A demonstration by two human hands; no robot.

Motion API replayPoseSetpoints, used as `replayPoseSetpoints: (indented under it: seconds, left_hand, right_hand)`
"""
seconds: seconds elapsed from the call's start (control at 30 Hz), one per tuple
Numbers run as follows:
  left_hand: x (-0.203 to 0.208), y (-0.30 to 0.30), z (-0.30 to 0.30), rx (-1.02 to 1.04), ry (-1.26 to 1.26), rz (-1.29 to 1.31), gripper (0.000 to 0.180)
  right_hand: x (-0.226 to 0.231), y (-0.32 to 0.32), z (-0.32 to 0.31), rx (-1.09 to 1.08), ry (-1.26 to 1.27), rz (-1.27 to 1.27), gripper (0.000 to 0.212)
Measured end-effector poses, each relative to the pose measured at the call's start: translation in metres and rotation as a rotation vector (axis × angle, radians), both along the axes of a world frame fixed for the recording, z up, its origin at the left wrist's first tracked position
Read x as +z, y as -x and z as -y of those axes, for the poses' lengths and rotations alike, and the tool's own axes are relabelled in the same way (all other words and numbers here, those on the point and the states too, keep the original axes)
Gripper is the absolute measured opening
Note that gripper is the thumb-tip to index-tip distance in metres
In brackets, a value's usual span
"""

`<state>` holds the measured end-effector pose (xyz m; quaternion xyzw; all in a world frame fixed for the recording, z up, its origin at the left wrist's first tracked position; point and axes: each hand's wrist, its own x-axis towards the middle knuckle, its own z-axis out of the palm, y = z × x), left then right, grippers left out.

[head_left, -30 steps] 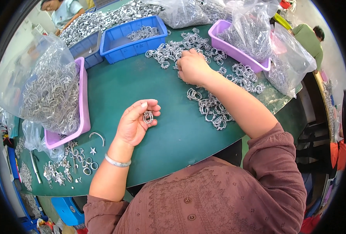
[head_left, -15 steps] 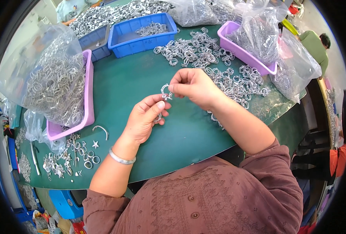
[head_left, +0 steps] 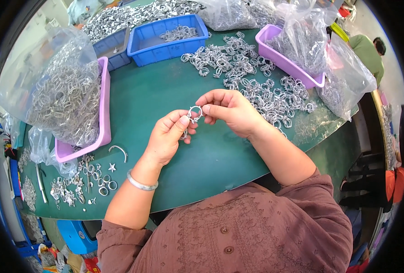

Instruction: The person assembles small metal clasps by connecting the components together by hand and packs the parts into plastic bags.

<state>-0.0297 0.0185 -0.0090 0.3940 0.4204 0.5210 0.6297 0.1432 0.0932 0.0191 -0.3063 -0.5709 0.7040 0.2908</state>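
A silver-coloured metal ring (head_left: 195,107) is held up between my hands, over the green tabletop. My left hand (head_left: 165,139) pinches its lower side between thumb and fingers. Another silver ring-shaped piece (head_left: 184,135) shows lower down, among the curled fingers of that hand. On the ring's right side, my right hand (head_left: 233,111) grips the band between thumb and forefinger. Just beyond the right hand lies a loose heap of similar silver rings (head_left: 268,100). A second heap of rings (head_left: 229,57) spreads farther back. Fine detail on the held ring is too small to make out.
At left, a purple tray (head_left: 104,109) holds a clear bag of rings (head_left: 65,102). A blue tray (head_left: 165,50) stands at the back, another purple tray (head_left: 290,63) at back right. Rings and a star charm (head_left: 112,167) lie near left on the green table (head_left: 211,168).
My right hand has come slightly lower, its fingers now at the ring's right side instead of its upper right. The ring has turned, showing its round opening more. My left hand stays nearly still.
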Motion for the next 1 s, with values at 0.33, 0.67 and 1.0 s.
replayPoseSetpoints:
  seconds: [0.33, 0.67, 1.0]
  left_hand:
    - [0.0, -0.0009, -0.0007, 0.046, -0.073, 0.003, 0.023]
    - [0.0013, -0.0001, -0.0006, 0.091, -0.046, -0.012, 0.021]
    - [0.003, 0.0006, -0.0008, 0.129, 0.002, -0.046, 0.023]
  right_hand:
    - [-0.0032, -0.0012, 0.0015, 0.018, 0.021, -0.027, 0.012]
    - [-0.0058, 0.0008, 0.0021, 0.044, 0.024, -0.02, 0.012]
    - [-0.0072, 0.0025, 0.0038, 0.062, 0.043, 0.027, 0.013]
